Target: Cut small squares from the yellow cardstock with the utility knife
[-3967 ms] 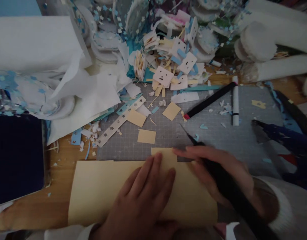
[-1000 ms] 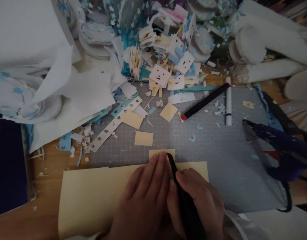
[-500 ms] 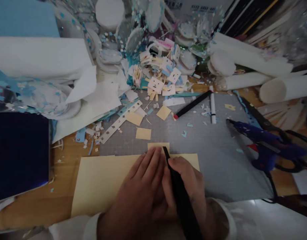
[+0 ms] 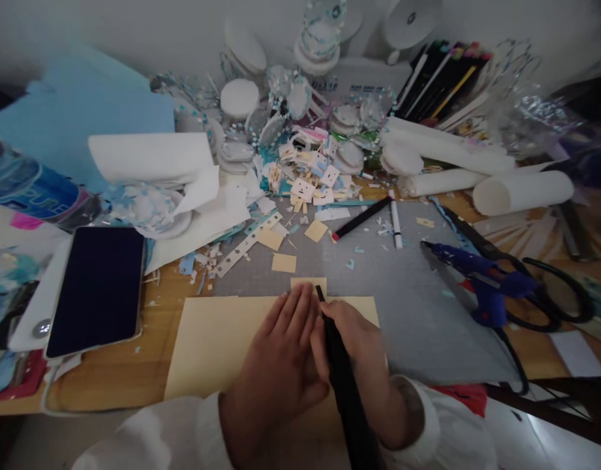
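My left hand point(image 4: 280, 352) lies flat on a large cream paper sheet point(image 4: 207, 339), its fingers stretched forward and close together. Under its fingertips is a small cream paper piece point(image 4: 300, 282), sticking out past the sheet's far edge. My right hand point(image 4: 356, 343) is closed around a black utility knife point(image 4: 342, 372), just right of the left fingers. The knife's narrow tip rests at the small piece, and its body slants back towards me. Small cut cream rectangles point(image 4: 284, 263) lie beyond my hands on the grey cutting mat point(image 4: 408, 326).
A blue glue gun point(image 4: 486, 274) and black scissors point(image 4: 569, 294) lie right. A black marker point(image 4: 361, 219) and a white pen point(image 4: 395, 223) lie ahead. Small paper face figures point(image 4: 303, 189) are heaped at the back. A dark-screened tablet point(image 4: 99, 287) and a bottle point(image 4: 36, 189) are left.
The camera view has tilted up and shifted, showing more of the back wall and left side. Both hands keep nearly the same place on the paper, the knife still held in the right.
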The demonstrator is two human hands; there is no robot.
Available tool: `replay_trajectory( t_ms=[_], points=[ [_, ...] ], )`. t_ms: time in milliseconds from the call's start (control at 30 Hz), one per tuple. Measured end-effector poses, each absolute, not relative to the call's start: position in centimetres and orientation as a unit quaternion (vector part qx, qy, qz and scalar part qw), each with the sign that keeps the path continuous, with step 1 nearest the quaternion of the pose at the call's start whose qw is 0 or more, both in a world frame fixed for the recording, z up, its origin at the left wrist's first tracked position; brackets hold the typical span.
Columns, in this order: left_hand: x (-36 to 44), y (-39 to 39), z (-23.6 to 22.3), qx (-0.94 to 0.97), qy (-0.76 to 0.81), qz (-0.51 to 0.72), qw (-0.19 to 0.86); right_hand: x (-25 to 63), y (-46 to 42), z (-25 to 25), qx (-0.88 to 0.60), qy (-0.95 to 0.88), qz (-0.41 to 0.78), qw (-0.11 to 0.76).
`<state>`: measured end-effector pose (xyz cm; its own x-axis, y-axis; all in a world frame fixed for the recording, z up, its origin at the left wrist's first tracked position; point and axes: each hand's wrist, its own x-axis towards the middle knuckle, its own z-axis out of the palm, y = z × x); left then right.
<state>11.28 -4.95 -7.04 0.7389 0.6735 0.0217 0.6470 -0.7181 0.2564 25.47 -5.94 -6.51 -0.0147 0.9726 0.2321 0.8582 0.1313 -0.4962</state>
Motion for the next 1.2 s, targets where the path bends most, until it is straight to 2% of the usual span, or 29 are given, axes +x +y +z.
replay_trajectory(
  t_ms=[467, 833, 1000, 1200],
  points=[
    [11.3, -5.1, -7.2, 0.920, 0.364, 0.060, 0.129, 25.5, -6.3, -6.4, -0.645, -0.713, 0.105, 0.254],
    [11.2, -5.0, -7.1, 0.910, 0.381, 0.082, 0.144, 26.0, -6.6, -7.1, -0.636, -0.694, 0.091, 0.325],
    [11.3, -4.9, -7.2, 0.903, 0.402, 0.098, 0.114, 26.1, -6.7, -7.0, -0.619, -0.691, 0.103, 0.358],
    [11.6, -4.7, -7.0, 0.898, 0.413, 0.127, 0.080, 25.8, -7.5, -7.1, -0.668, -0.622, 0.119, 0.392]
  ],
)
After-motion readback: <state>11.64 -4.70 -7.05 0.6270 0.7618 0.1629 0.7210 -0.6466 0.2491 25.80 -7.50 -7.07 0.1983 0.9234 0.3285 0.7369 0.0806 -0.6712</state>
